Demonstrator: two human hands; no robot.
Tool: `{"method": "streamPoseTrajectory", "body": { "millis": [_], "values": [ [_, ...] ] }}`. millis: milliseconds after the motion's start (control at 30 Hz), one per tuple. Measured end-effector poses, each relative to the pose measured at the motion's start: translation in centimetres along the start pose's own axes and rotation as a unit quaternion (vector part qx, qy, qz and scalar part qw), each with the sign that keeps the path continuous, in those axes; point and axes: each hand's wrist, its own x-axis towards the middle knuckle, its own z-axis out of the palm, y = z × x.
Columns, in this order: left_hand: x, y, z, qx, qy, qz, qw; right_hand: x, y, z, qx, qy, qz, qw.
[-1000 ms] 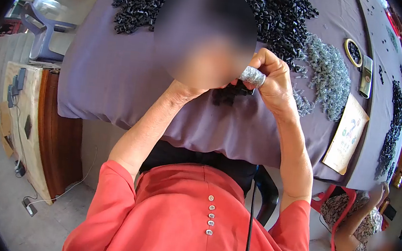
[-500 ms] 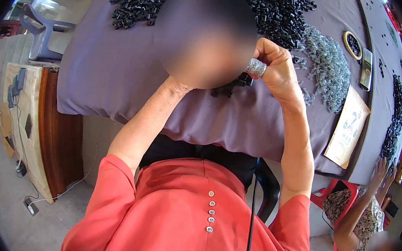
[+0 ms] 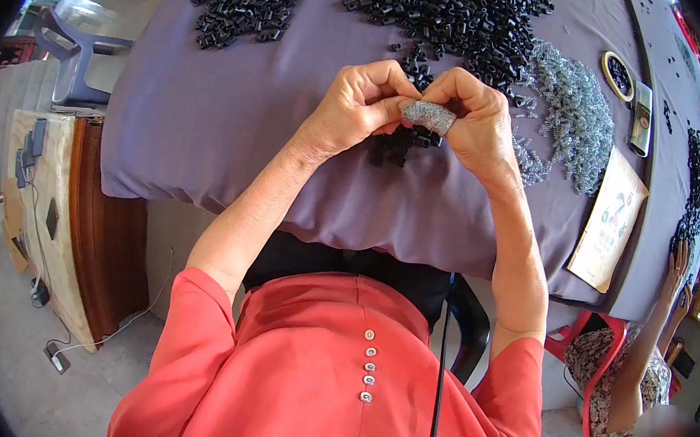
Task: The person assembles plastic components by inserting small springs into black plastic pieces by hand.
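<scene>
My left hand (image 3: 353, 111) and my right hand (image 3: 479, 123) meet above the near part of the table, with thumbs and forefingers pinched together. Anything small between the fingertips is hidden. A speckled silver-grey wrap (image 3: 429, 118) lies between the hands and appears to cover my right thumb. Under the hands is a small heap of black plastic pieces (image 3: 395, 149). Just beyond them spreads a large pile of similar black pieces (image 3: 462, 14). To the right of my right hand lies a heap of small silvery, spring-like pieces (image 3: 574, 118).
Another black pile (image 3: 253, 3) lies at the far left of the purple-grey tablecloth (image 3: 198, 136). On the right are a roll of tape (image 3: 616, 76), a narrow box (image 3: 641, 120) and a printed sheet (image 3: 609, 222). Another person's hands (image 3: 679, 271) are beside a long black pile.
A round blurred patch that covered my left hand is gone. My right hand has stayed in nearly the same place. The other person's hands have moved slightly.
</scene>
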Motion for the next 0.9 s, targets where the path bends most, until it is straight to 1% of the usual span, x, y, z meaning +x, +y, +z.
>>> {"method": "streamPoseTrajectory", "body": {
  "millis": [133, 233, 333, 433, 600, 700, 800, 900],
  "values": [
    [0.2, 0.0, 0.0, -0.018, 0.0, 0.005, 1.0, 0.0, -0.1, 0.2, 0.009, 0.021, -0.002, 1.0],
    [0.5, -0.6, -0.1, -0.112, 0.001, -0.019, 0.994, 0.1, -0.2, 0.4, 0.04, 0.038, 0.003, 0.998],
    [0.8, -0.6, -0.1, -0.163, -0.016, -0.021, 0.986, 0.0, -1.1, 0.2, 0.043, 0.044, 0.024, 0.998],
    [0.9, -0.7, 0.0, -0.191, -0.01, -0.018, 0.981, 0.1, -1.3, 0.1, 0.046, 0.039, 0.034, 0.998],
    [1.0, -0.2, -0.1, -0.19, 0.023, -0.019, 0.981, 0.1, -0.6, 0.3, 0.085, 0.036, 0.007, 0.996],
    [1.1, -0.2, -0.1, -0.187, 0.035, -0.015, 0.982, 0.2, 0.1, 0.3, 0.076, 0.034, -0.018, 0.996],
    [1.1, -0.3, -0.2, -0.187, 0.031, -0.025, 0.982, 0.3, -0.6, 0.1, 0.124, 0.014, 0.016, 0.992],
    [1.1, -0.4, -0.3, -0.192, 0.027, -0.029, 0.981, 0.6, 0.4, -0.1, 0.143, 0.007, 0.026, 0.989]
  ]
}}
